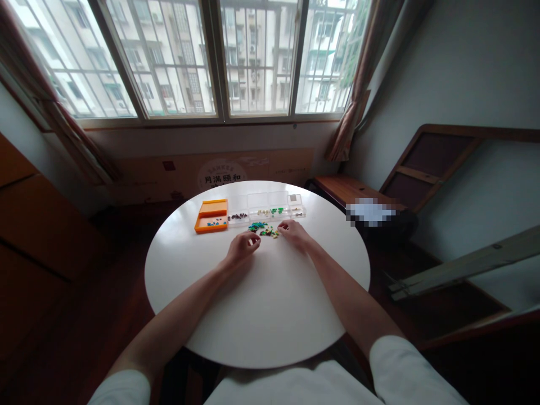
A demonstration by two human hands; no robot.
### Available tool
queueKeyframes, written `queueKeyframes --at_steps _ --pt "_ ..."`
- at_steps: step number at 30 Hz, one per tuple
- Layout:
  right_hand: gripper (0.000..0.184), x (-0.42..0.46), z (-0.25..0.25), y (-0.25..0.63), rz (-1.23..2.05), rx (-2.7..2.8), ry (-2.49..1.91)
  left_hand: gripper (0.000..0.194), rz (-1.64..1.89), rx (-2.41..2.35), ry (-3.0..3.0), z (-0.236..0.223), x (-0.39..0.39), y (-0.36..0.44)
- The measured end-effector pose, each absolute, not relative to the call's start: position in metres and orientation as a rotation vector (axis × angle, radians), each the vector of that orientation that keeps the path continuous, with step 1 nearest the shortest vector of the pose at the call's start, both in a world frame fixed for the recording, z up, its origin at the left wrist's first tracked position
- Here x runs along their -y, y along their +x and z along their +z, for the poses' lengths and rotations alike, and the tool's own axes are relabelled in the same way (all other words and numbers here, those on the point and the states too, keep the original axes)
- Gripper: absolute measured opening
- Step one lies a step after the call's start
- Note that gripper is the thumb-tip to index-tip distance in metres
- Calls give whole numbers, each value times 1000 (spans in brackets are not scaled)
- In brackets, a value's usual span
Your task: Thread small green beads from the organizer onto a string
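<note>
A loose pile of small blue, green, yellow and dark pieces [258,226] lies on the white round table [261,304]. My left hand [243,246] rests at the near left side of the pile, fingers curled in toward the thumb; anything between them is too small to make out. At the pile's right edge, the fingertips of my right hand [293,232] come together in a pinch beside some yellow pieces, and what they hold cannot be made out. Behind the pile stand an open orange box [213,208] with a few blue pieces and clear plastic boxes [258,201] holding sorted dark, pale and green pieces.
A window [253,62] with bars is beyond the table, above a printed cardboard panel [177,169]. To the right are a low wooden bench [337,188] with a blurred white item and a leaning wooden frame [434,163]. An orange-brown cabinet [34,225] stands at left.
</note>
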State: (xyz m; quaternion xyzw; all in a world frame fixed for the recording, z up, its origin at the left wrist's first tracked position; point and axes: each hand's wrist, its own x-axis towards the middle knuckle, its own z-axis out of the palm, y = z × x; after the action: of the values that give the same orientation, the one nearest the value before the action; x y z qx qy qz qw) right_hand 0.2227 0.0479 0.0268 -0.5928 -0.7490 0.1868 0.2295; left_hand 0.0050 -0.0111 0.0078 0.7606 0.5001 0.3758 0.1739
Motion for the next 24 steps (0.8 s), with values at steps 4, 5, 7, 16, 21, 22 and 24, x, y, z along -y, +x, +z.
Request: queueKeyframes --at_steps 4,5,7,16,21,22,24 --pt "22 -49 26 223 510 2058 -1639 18 1074 -1422 2149 8 11 5" --pt "21 -49 26 223 508 2059 -1642 18 1072 -1423 2147 9 11 5" --pt "21 -49 26 223 510 2061 -1642 18 1067 -1426 2145 9 11 5" --pt "22 -49 26 223 500 2062 -1640 18 1068 -1416 2153 9 11 5" --pt "22 -50 24 224 513 2057 -1639 18 1071 -1408 2159 8 11 5" --pt "22 -51 24 224 513 2056 -1635 18 1070 -1409 2159 9 11 5" --pt "22 -51 24 224 512 2057 -1626 18 1069 -1415 2159 9 11 5"
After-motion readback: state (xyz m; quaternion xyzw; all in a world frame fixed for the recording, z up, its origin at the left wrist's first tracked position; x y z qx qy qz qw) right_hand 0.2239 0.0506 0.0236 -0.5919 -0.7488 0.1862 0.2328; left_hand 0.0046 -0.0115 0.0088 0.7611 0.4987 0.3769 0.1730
